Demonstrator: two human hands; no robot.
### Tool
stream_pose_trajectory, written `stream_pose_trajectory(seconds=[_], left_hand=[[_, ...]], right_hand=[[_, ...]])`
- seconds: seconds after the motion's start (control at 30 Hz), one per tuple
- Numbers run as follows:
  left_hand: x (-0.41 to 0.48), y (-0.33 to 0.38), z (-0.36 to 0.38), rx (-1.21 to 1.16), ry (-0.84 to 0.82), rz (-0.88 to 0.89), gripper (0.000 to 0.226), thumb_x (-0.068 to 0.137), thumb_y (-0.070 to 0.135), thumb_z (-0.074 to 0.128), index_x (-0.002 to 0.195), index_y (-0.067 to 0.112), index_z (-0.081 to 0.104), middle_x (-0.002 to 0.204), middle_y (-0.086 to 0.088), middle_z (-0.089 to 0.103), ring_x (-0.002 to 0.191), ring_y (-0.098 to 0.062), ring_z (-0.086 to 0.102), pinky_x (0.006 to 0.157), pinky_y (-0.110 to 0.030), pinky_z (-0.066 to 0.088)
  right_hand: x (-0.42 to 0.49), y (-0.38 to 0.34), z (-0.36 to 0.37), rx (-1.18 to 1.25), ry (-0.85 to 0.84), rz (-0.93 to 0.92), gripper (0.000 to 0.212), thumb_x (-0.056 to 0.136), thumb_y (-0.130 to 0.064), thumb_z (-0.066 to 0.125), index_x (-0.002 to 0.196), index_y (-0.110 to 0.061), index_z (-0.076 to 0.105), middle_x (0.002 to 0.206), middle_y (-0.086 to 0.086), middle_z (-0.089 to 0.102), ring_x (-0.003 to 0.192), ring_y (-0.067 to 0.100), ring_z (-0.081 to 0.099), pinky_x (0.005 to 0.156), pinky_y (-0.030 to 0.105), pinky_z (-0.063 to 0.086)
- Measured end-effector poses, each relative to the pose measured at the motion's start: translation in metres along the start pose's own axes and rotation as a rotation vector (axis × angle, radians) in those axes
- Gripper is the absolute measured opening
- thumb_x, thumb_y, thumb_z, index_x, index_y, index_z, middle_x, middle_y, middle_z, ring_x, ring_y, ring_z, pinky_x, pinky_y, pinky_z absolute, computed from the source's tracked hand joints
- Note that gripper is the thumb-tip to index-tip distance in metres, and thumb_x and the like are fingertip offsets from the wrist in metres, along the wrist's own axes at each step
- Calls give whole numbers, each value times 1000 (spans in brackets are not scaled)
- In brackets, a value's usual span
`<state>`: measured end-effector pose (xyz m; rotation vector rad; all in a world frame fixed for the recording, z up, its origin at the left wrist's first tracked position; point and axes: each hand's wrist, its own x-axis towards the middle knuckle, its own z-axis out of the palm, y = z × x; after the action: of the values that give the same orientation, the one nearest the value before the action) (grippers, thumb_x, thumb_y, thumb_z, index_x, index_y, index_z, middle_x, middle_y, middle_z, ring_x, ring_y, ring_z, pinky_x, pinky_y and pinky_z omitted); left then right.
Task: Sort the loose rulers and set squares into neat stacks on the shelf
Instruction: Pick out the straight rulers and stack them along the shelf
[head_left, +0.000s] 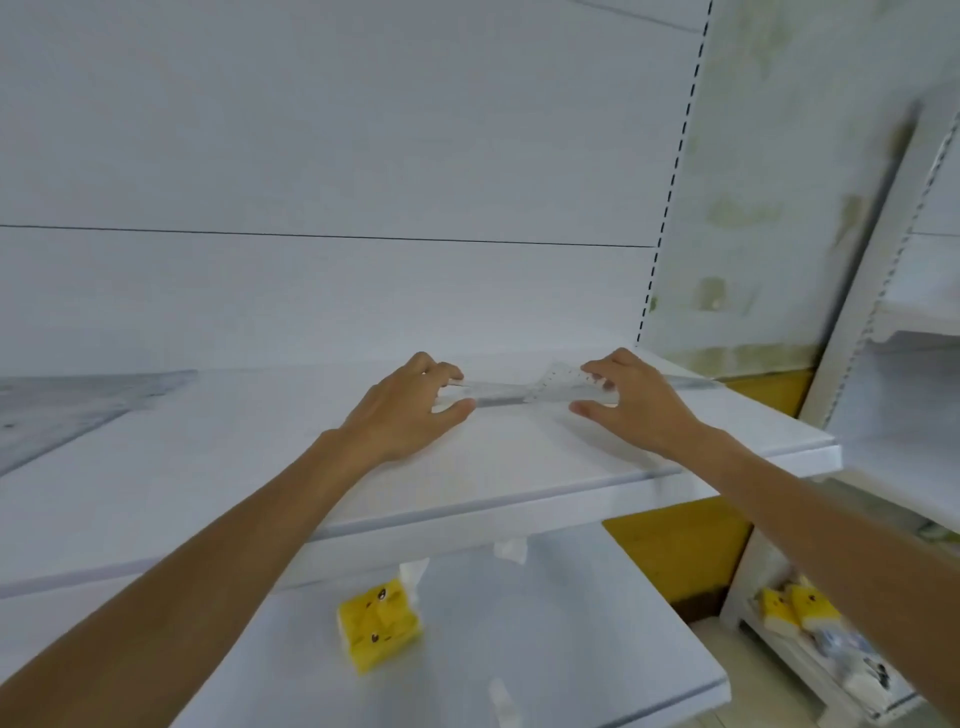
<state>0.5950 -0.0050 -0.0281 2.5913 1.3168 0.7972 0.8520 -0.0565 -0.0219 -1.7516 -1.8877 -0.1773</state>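
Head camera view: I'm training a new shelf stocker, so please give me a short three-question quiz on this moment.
1. True or false: the left hand and the right hand both hold the clear plastic rulers at the upper white shelf board.
2. Where does the yellow square pack printed with faces lie? A) on the lower shelf B) beside the rulers C) in the right hand
3. Fill in: the white upright with dark slots stands to the ____ of the hands.
Key: 1 true; 2 A; 3 right.
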Motion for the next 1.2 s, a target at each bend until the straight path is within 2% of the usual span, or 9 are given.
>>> stream_pose_trajectory(seconds=[0.17, 0.27, 0.37, 0.47, 0.57, 0.7, 0.9, 1.07, 1.2], left_hand=[[30, 45, 33, -29, -24, 19, 40, 88, 44, 53, 123, 25, 50, 119, 6, 46, 102, -14, 54, 91, -34, 45], [45, 59, 44, -37, -42, 47, 40, 86, 46, 54, 121, 26, 52, 115, 9, 47, 100, -11, 54, 90, -31, 44], [62, 72, 50, -75, -30, 81, 38, 83, 46, 58, 115, 26, 57, 108, 8, 51, 94, -11, 54, 87, -32, 46], [76, 86, 60, -99, 6, 86, 33, 83, 42, 60, 112, 27, 59, 106, 9, 52, 91, -12, 54, 86, -33, 46], [85, 100, 74, -75, -35, 72, 33, 84, 41, 59, 113, 26, 58, 107, 11, 50, 93, -9, 54, 87, -31, 46], [105, 116, 86, -35, 25, 25, 33, 85, 42, 57, 114, 25, 58, 105, 12, 49, 90, -8, 53, 83, -27, 44], [124, 137, 116, -40, 84, -99, 36, 85, 41, 59, 116, 23, 59, 106, 10, 50, 89, -7, 54, 81, -24, 41], [119, 140, 120, -35, 157, -205, 34, 85, 37, 60, 114, 20, 61, 108, 5, 55, 90, -8, 56, 82, -22, 40], [115, 142, 119, 15, 182, -247, 33, 85, 36, 61, 114, 19, 62, 108, 5, 56, 91, -9, 56, 82, -22, 39]], right_hand=[[3, 70, -19, -30, -30, 62, 55, 82, -35, 67, 128, -7, 51, 117, 6, 50, 101, 18, 52, 85, 20, 35], [8, 97, -23, 9, 27, 116, 57, 81, -33, 68, 128, -6, 50, 116, 9, 52, 92, 14, 50, 87, 26, 41], [8, 120, -24, 92, 93, 225, 50, 83, -33, 66, 124, -6, 54, 112, 10, 54, 88, 12, 48, 80, 22, 36], [15, 151, -29, 82, 92, 254, 45, 84, -33, 65, 119, -7, 57, 111, 11, 55, 88, 13, 48, 79, 21, 34], [28, 177, -39, 112, 96, 262, 44, 83, -31, 67, 119, -6, 58, 111, 12, 56, 93, 18, 51, 82, 22, 35], [52, 200, -38, 126, 59, 187, 45, 81, -28, 70, 119, -6, 58, 111, 13, 56, 100, 23, 54, 85, 23, 35], [76, 233, -28, 151, -142, 9, 41, 80, -24, 71, 114, -5, 60, 110, 13, 57, 104, 27, 55, 92, 29, 38], [92, 234, -23, 294, -245, -30, 41, 80, -24, 71, 114, -5, 61, 114, 9, 61, 106, 21, 56, 90, 24, 38], [100, 239, -13, 339, -303, -43, 42, 78, -28, 72, 114, -10, 62, 104, 0, 59, 95, 10, 52, 83, 18, 35]])
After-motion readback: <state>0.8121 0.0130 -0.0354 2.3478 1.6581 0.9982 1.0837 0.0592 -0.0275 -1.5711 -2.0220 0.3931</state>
